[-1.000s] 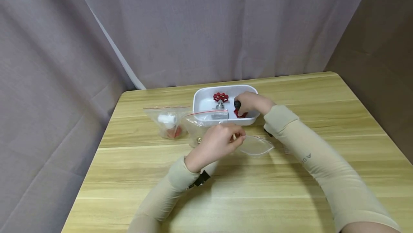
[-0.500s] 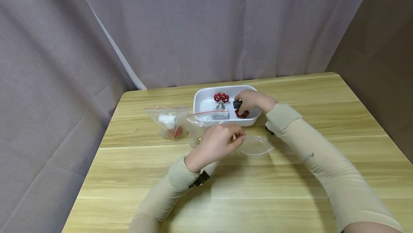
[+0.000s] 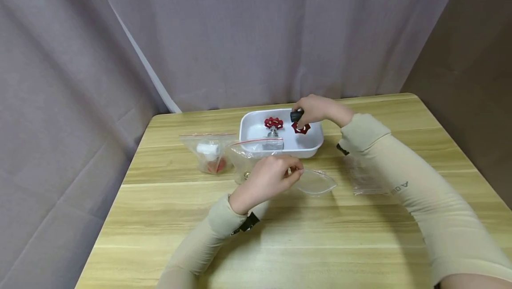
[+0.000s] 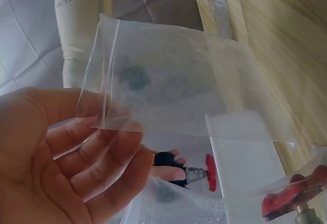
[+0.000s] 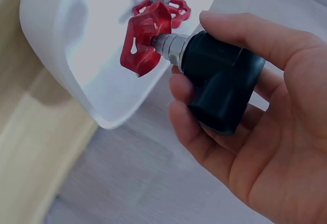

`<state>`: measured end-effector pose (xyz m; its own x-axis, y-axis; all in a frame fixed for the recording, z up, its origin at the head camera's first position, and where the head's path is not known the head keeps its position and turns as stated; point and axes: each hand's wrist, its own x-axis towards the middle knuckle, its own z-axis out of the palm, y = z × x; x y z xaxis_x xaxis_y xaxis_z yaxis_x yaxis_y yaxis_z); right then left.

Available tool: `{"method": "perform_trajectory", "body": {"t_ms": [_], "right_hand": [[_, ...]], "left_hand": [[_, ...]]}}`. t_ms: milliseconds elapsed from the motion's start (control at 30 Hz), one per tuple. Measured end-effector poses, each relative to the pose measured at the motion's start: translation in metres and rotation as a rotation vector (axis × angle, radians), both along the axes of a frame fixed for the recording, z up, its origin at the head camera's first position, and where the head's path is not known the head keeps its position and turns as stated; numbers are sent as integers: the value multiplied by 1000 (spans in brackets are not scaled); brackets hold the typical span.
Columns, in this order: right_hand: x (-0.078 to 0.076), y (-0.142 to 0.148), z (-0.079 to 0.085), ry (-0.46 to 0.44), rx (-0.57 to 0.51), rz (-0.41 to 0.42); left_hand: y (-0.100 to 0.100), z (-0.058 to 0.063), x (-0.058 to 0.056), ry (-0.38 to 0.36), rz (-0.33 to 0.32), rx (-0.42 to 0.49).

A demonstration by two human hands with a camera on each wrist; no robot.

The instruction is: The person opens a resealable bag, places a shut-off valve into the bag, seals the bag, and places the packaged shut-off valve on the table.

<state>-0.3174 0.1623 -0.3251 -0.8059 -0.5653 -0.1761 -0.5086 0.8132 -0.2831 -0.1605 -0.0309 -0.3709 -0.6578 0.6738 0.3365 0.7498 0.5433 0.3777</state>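
My right hand [image 3: 316,107] grips a black valve [image 5: 225,81] by its body, thumb on one side and fingers curled under the other. The valve's red handwheel [image 5: 147,39] points away from the palm, over the white tray [image 3: 306,153]. Between thumb and fingertips, my left hand [image 3: 272,175] pinches the zip edge of a clear zip bag [image 4: 168,76]. In the head view the bag's mouth gapes to the right of that hand. Another valve with a red handwheel [image 3: 274,123] and a metal body stands in the tray, partly hidden behind a second bag.
Left of the tray stands a zip bag [image 3: 207,153] with a white fitting and a red part inside. The second clear bag [image 3: 244,164], with a brass piece at its bottom, is in front of the tray. Flat clear plastic [image 3: 366,178] lies under the right forearm.
My right hand has lifted the black valve from low in the tray, up and toward the back right. The left hand and its bag stay nearly still.
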Motion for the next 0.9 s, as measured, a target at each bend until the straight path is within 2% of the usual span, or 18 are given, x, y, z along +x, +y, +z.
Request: {"method": "perform_trajectory", "body": {"t_ms": [167,333,600,733,900], "right_hand": [[5,-2,11,-1,23,18],[21,-4,23,26,-15,81],[66,-3,62,113,-106,149],[91,1,81,143,-118,159],[114,8,96,183,-143,180]], "left_hand": [[1,0,-2,8,1,-6],[2,-1,-4,8,-1,-6],[3,-1,-6,-1,-13,-5],[2,0,-8,-11,-18,4],[1,-1,-11,-17,-19,14]]}}
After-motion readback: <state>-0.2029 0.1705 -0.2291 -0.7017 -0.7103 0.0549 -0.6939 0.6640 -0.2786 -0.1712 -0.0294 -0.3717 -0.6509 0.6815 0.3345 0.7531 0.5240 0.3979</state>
